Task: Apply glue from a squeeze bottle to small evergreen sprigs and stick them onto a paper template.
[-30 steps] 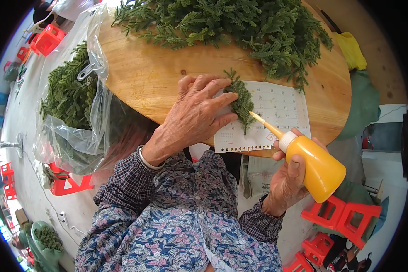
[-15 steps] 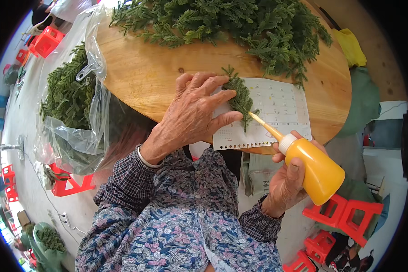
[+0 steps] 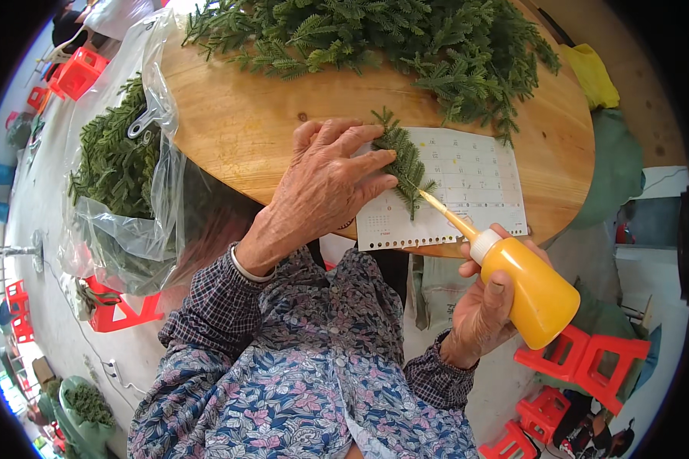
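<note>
A small green fir sprig [image 3: 408, 164] lies on a white calendar sheet [image 3: 475, 180] at the table's near edge. The fingers of my left hand [image 3: 321, 177] are stretched out and apart, their tips resting against the sprig's left side. Wrapped in my right hand [image 3: 485, 306] is a squeeze bottle [image 3: 534, 293] of yellow-orange fluid with a white collar and a long tapered nozzle. The bottle tilts so that its nozzle tip touches or nearly touches the lower part of the sprig; I cannot tell which.
A big heap of fir sprigs [image 3: 406, 38] covers the far side of the round wooden table [image 3: 237, 115]. At left, a clear plastic bag [image 3: 122, 229] holds more greenery, with a grey metal tool on it. Red stools [image 3: 608, 371] stand at lower right and left.
My left thumb has drawn back a little to the left, off the sprig's stem. The sprig and sheet sit slightly higher in view. The bottle has barely moved.
</note>
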The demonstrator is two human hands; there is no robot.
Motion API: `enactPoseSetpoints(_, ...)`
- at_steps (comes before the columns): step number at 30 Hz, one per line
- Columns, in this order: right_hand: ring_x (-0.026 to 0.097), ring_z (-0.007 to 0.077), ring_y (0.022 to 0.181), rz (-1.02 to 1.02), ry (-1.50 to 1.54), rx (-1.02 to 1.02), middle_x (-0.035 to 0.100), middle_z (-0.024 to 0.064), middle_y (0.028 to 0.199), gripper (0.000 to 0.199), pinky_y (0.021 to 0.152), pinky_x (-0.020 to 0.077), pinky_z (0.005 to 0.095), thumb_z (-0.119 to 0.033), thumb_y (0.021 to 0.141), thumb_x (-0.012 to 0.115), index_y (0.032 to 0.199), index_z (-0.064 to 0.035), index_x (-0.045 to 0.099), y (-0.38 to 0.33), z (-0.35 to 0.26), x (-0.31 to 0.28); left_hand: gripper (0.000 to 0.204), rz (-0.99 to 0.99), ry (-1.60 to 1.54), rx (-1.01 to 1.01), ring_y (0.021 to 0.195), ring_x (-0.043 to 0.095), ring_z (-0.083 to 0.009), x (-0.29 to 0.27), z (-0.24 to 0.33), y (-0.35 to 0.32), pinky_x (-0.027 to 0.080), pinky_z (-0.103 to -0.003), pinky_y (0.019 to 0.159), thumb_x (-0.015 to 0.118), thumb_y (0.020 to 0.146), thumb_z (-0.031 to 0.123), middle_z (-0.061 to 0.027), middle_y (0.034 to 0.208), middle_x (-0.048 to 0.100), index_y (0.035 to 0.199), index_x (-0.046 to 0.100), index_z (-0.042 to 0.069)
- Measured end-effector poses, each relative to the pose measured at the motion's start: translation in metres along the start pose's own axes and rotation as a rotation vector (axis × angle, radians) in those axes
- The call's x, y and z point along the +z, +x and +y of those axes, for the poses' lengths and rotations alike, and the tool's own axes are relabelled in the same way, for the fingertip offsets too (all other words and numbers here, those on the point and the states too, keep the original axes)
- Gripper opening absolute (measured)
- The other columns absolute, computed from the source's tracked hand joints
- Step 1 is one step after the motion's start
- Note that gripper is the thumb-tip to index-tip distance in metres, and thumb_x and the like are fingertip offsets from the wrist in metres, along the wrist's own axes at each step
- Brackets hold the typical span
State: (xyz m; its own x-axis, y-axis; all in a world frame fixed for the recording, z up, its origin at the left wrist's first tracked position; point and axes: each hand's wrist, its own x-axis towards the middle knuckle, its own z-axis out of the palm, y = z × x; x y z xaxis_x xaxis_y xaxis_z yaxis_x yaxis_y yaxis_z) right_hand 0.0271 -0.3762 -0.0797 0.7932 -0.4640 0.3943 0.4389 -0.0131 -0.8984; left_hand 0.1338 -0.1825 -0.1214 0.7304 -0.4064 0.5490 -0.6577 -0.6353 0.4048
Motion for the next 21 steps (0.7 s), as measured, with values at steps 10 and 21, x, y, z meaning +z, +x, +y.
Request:
enactPoseSetpoints(10,0.063,0.0267,0.071,0.021,-0.070,-0.006,0.060,0.0208,0.110,0.046,0.056,0.0487,0.0235,-0.024,0.084,0.066,0.121,-0.0022,0.049,-0.0057,-0.0012,0.0003,0.025,0.054,0.019,0.052,0.112,0.050,-0.0215,0.0024,-0.0027,-0.0010,0.030,-0.038,0.099,0.068,0.082,0.029,-0.0036,0.118,0.058,0.102,0.070,0.014)
enactPoseSetpoints(21,0.064,0.0275,0.072,0.014,-0.027,-0.003,0.060,0.0231,0.111,0.049,0.057,0.0504,0.0246,-0.022,0.082,0.068,0.123,-0.0043,0.047,-0.0104,0.0018,-0.0064,0.026,0.051,0.002,0.038,0.112,0.050,-0.0223,0.0013,-0.0030,-0.0013,0.031,-0.039,0.099,0.068,0.082,0.030,-0.0037,0.118,0.058,0.102,0.071,0.014)
